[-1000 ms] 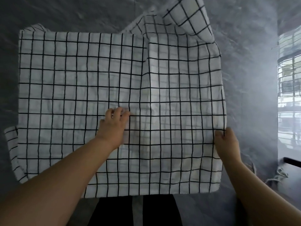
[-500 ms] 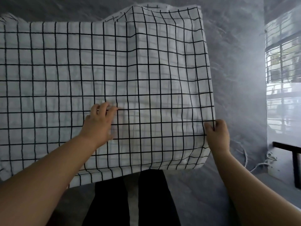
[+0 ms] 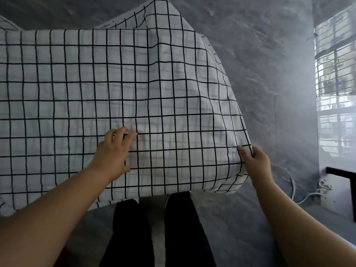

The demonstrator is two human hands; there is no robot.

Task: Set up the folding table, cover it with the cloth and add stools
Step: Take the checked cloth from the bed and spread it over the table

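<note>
Checked cloth covers worktop. Left hand lies flat, fingers open, pinning cloth. Right hand fingers pinch right edge, likely tugging it straight.

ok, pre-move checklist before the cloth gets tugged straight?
1. Right hand pinching the right edge of the cloth: ok.
2. Left hand flat on top of the cloth, palm down: ok, it pins but does not grip.
3. Cloth lying flat: not ok, a ridge runs up the middle and the far right corner stands up in a peak.
4. Near edge hanging level: not ok, it dips lower on the left than on the right.
5. Table fully covered: cannot tell, the cloth hides it and the left side runs out of frame.
6. Stools in place: cannot tell, none in view.
</note>
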